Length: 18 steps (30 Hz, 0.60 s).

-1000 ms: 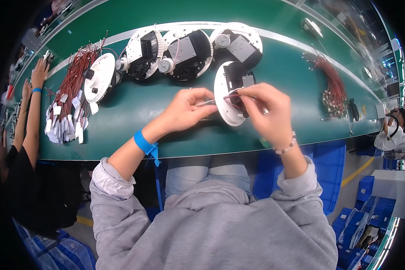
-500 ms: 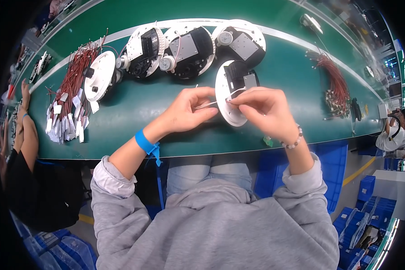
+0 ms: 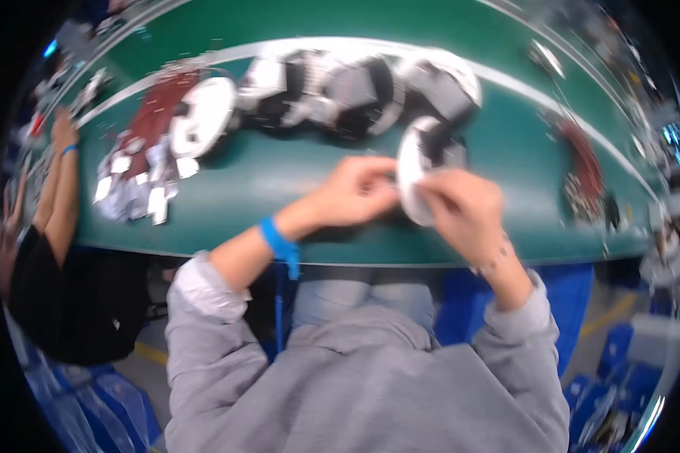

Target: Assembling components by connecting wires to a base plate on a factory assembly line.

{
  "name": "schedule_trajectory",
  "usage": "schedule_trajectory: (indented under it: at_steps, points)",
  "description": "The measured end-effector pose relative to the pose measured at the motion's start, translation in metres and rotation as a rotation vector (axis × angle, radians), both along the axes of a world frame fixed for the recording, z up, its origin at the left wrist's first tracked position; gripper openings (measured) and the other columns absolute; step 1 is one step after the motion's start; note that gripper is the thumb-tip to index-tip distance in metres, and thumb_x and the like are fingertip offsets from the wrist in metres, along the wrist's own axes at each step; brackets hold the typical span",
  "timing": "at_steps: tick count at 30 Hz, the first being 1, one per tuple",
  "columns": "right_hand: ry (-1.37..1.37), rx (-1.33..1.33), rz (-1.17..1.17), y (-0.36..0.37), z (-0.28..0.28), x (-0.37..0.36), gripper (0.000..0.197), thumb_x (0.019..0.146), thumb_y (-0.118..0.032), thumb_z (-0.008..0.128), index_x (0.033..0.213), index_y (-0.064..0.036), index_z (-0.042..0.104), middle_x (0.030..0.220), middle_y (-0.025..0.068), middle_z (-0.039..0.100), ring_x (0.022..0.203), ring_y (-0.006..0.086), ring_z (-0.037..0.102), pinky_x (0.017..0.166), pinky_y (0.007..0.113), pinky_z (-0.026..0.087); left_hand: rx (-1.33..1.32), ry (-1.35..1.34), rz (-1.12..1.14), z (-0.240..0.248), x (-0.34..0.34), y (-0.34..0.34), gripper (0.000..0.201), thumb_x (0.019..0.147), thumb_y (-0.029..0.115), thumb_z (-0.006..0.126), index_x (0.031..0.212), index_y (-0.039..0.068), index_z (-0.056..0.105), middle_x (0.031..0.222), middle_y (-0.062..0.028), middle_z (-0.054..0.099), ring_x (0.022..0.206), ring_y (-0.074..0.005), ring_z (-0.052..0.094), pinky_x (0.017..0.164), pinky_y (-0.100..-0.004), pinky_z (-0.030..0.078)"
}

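Observation:
In front of me stands a round white-and-black unit, its white disc on edge and its dark body behind. My left hand is at the left side of the disc, thumb and forefinger closed together close to its rim. My right hand reaches over the disc's lower right part, fingertips pinched against its face. What either pinch holds is smeared by blur; no wire can be made out now. A blue band circles my left wrist, and a beaded bracelet my right.
Similar units line the back of the green table. A white disc unit stands left, beside red wires with white tags. More red wires lie right. A co-worker's arm reaches in at far left. Blue bins stand below.
The whole view has shifted and blurred, so table things appear farther right. Both hands stay at the disc. The white wire seen earlier between the fingers can no longer be made out.

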State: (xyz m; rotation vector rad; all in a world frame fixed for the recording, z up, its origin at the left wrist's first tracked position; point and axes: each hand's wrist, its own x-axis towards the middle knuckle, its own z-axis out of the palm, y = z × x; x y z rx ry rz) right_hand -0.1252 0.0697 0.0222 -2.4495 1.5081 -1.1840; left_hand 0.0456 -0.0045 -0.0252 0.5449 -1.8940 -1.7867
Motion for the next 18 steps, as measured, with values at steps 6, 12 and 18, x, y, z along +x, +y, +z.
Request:
schedule_trajectory:
  at_steps: [6, 12, 18]
  points:
    - [-0.051, 0.160, -0.052, 0.013, 0.016, 0.007, 0.014, 0.070, 0.008, 0.053, 0.080, 0.0002, 0.056, 0.077, 0.0109, 0.053, 0.061, 0.0202, 0.053, 0.048, 0.024, 0.042, -0.132, 0.214, -0.003, -0.012, -0.015, 0.002, 0.020, 0.079, 0.012, 0.054, 0.093, -0.002, 0.053, 0.057, 0.0048, 0.047, 0.051, -0.0010, 0.039, 0.042, -0.0188, 0.033]
    - [0.062, 0.228, 0.040, 0.025, 0.019, -0.003, 0.017, 0.073, 0.005, 0.049, 0.089, 0.0027, 0.055, 0.072, 0.0090, 0.050, 0.058, 0.0161, 0.048, 0.046, 0.023, 0.037, -0.277, 0.088, 0.005, -0.005, -0.001, 0.003, 0.013, 0.080, 0.013, 0.053, 0.082, 0.001, 0.049, 0.054, -0.0081, 0.056, 0.044, -0.0157, 0.055, 0.041, -0.0271, 0.039]
    - [0.200, 0.411, -0.050, 0.030, 0.045, -0.004, 0.015, 0.069, -0.014, 0.064, 0.068, -0.0050, 0.053, 0.054, 0.0115, 0.048, 0.047, 0.0226, 0.051, 0.045, 0.034, 0.039, -0.651, -0.050, 0.169, 0.004, 0.015, -0.011, 0.012, 0.076, 0.015, 0.053, 0.082, 0.005, 0.052, 0.055, -0.0089, 0.056, 0.051, -0.0253, 0.055, 0.048, -0.0352, 0.041]
